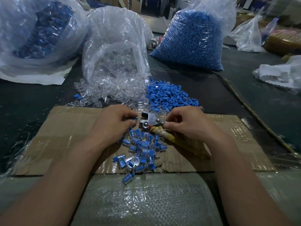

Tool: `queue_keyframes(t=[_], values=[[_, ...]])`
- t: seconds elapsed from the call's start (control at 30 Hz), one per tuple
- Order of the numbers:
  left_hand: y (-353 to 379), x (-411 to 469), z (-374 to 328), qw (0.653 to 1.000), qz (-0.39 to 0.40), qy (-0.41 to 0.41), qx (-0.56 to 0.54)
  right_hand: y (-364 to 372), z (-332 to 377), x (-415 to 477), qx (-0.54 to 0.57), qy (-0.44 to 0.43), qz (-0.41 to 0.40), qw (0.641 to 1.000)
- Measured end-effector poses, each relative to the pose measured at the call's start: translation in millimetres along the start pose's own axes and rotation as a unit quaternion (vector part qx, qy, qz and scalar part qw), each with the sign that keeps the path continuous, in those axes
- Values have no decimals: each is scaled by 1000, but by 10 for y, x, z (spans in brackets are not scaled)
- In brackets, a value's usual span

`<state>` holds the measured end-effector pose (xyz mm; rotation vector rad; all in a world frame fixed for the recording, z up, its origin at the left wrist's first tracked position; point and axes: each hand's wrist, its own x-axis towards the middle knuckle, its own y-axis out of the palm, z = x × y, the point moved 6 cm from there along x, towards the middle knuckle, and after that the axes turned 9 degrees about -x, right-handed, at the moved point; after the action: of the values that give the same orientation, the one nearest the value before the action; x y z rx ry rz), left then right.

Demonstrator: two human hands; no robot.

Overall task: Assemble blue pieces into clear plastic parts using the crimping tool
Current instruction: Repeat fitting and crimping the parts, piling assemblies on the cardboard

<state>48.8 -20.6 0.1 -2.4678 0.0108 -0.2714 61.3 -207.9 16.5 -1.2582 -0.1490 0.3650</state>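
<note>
Your left hand point(114, 123) pinches a blue piece point(134, 119) just left of the crimping tool point(149, 120); your right hand point(187, 123) pinches its dull metal arm. Seat the piece squarely in the jaws before squeezing. Glossy clear plastic parts point(110, 90) heap behind the tool; assembled pieces point(140, 149) lie in front of it.

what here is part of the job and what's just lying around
Job: crimping tool, held by right hand; blue piece in left hand; blue pile; clear parts pile; finished pile; bag of blue pieces; bag of clear parts.
Lying about: crumpled white bag; long stick; brown bundle.
</note>
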Motion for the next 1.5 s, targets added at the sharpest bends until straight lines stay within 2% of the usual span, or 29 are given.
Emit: queue_keyframes(t=[0.27, 0.4, 0.5, 0.6, 0.87, 0.97, 1.03, 1.1, 1.13, 1.23, 1.3, 1.37, 1.5], values=[[-31, -8, 27, 1000, -22, -23, -3, 2, 19, 1, 1, 2, 3, 1000], [-62, -26, -51, 999, -36, 8, -30, -1, 9, -2, -1, -1, -2, 1000], [-5, -24, -80, 999, 16, 28, -38, 5, 11, -3, -6, -2, 3, 1000], [36, -3, -18, 998, 43, 8, -50, 6, 21, -4, -6, -3, 4, 1000], [-26, 22, 24, 1000, -22, 2, -18, 2, 23, -5, -7, 2, 5, 1000], [-48, 11, 15, 998, -40, -15, -40, 8, 24, -5, -8, 0, 7, 1000], [-86, -17, 70, 977, -60, -82, -190, 10, 14, 0, -10, 3, 12, 1000], [-92, -58, 114, 890, -57, -173, -418, -20, 24, 8, -6, 1, -18, 1000], [-105, -53, 115, 860, -49, -185, -473, -60, 49, 7, 5, -7, -56, 998], [-99, -23, 34, 812, 0, -177, -557, -186, 233, -58, 107, -57, -179, 976], [-34, -36, -26, 793, 36, -176, -583, -202, 374, -101, 160, -101, -217, 958], [13, -46, -66, 788, 54, -164, -591, -198, 493, -125, 160, -144, -246, 945], [62, -51, -75, 806, 78, -154, -567, -173, 619, -140, 149, -194, -286, 926]])
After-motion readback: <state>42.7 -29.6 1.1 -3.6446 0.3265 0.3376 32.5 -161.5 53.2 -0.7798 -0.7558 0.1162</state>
